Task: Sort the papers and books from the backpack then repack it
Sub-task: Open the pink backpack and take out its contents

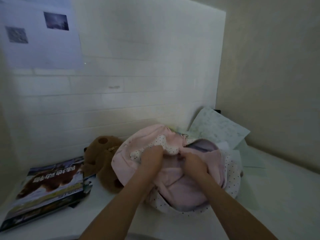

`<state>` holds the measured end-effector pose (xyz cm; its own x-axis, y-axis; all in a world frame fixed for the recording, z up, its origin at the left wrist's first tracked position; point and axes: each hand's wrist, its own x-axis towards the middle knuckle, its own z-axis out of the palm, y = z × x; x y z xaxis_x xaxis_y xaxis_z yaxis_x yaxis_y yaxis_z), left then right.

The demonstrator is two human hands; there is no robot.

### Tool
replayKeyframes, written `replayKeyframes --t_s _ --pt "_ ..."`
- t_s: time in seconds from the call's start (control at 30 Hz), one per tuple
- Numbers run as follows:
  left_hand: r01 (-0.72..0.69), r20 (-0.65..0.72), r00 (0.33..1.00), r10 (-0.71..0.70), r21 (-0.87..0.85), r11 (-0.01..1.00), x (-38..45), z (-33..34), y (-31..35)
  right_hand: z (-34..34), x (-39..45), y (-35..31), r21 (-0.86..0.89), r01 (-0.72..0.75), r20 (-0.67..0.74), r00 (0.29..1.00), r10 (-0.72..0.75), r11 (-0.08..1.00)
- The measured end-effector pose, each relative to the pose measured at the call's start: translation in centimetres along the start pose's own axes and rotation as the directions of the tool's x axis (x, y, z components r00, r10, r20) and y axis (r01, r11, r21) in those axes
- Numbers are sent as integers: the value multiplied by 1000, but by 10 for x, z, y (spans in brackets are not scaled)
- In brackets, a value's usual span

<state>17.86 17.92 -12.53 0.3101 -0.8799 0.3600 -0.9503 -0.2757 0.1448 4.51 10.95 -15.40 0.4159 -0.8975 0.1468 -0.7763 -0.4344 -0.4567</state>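
A pink backpack [183, 186] with a white dotted lining lies on the white table [270, 196] in the middle of the view. My left hand [153, 157] grips the dotted fabric at the bag's opening. My right hand [194, 162] grips the pink fabric on the other side of that opening. A stack of picture books [46, 191] with an animal cover lies flat at the left. Pale green papers [220, 130] lean against the wall behind the bag at the right. What is inside the bag is hidden.
A brown teddy bear [102, 158] sits between the books and the backpack, touching the bag. A white brick-pattern wall stands close behind. A printed sheet [39, 35] hangs on the wall at the upper left. The table's front edge runs along the bottom.
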Motion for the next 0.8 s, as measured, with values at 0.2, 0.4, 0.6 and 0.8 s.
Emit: replayKeyframes --t_s 0.2,0.4,0.6,0.8 --pt "24 -323 920 -222 -519 855 22 2 -24 10 -6 5 -260 44 3 999 -45 965" --pt "-78 -401 916 18 -133 988 51 -2 -29 11 1 -27 -183 417 -161 881 -446 890" --pt "37 -206 976 -64 -135 990 55 11 -26 28 4 -17 -109 495 -23 866 -500 862" --pt "-448 79 865 495 -322 834 8 -15 9 -26 22 3 -260 170 -337 907 -254 950"
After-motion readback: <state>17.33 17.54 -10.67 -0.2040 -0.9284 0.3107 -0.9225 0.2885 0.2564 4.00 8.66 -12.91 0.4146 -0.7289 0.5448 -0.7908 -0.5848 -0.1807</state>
